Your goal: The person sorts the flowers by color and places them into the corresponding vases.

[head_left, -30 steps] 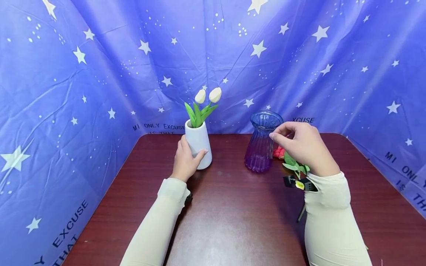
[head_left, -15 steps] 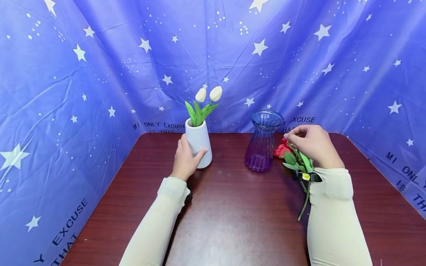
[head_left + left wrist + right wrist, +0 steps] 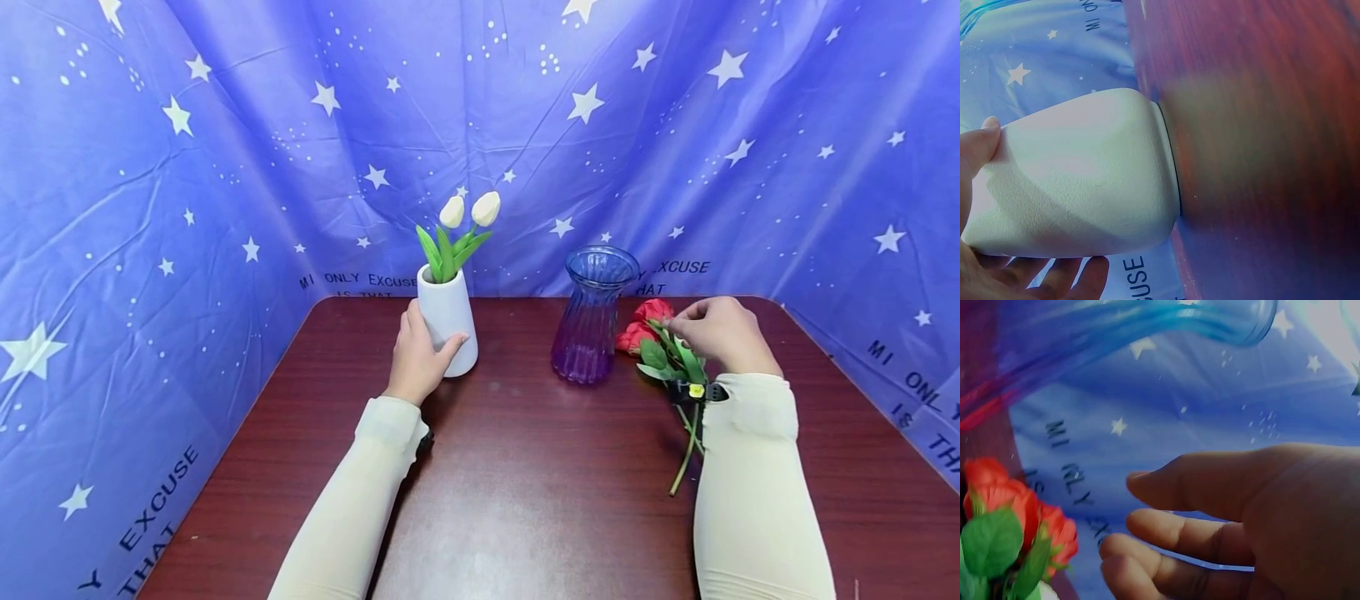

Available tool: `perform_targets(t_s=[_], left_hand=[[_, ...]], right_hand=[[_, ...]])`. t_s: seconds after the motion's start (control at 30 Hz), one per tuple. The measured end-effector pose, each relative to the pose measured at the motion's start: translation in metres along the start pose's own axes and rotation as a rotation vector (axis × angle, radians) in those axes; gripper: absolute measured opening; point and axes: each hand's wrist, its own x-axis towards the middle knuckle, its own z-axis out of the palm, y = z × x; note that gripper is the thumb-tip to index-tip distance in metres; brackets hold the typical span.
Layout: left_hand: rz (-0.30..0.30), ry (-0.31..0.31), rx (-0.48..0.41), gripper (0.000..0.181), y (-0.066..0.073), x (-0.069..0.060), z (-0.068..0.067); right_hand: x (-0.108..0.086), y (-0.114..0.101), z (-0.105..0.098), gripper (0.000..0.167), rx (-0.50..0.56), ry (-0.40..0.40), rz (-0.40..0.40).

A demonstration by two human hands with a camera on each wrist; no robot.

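From where I stand, the left hand (image 3: 422,358) curls its thumb and fingers round the white vase (image 3: 446,312), which stands upright on the bench (image 3: 540,517) with white tulips (image 3: 486,209) in it. The right hand (image 3: 726,335) hangs loosely bent, thumb and fingertips slightly parted, gripping nothing. Just below it lie the red roses (image 3: 638,337); the sleeve partly hides their stems, so I can't count them. Between the hands, nearer the right, stands the blue-and-purple glass vase (image 3: 585,337).
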Motion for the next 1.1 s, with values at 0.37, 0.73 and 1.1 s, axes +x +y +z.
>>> perform_targets(t_s=[0.37, 0.73, 1.1], left_hand=[[-0.007, -0.004, -0.004, 0.091, 0.001, -0.001, -0.001], [0.008, 0.004, -0.005, 0.091, 0.002, -0.001, -0.001], [0.002, -0.003, -0.010, 0.092, 0.002, -0.001, -0.001]], right_hand=[[0.003, 0.033, 0.005, 0.046, 0.037, -0.073, 0.134], [0.004, 0.052, 0.006, 0.042, -0.026, -0.053, 0.136], [0.002, 0.059, 0.004, 0.046, -0.080, -0.171, 0.173]])
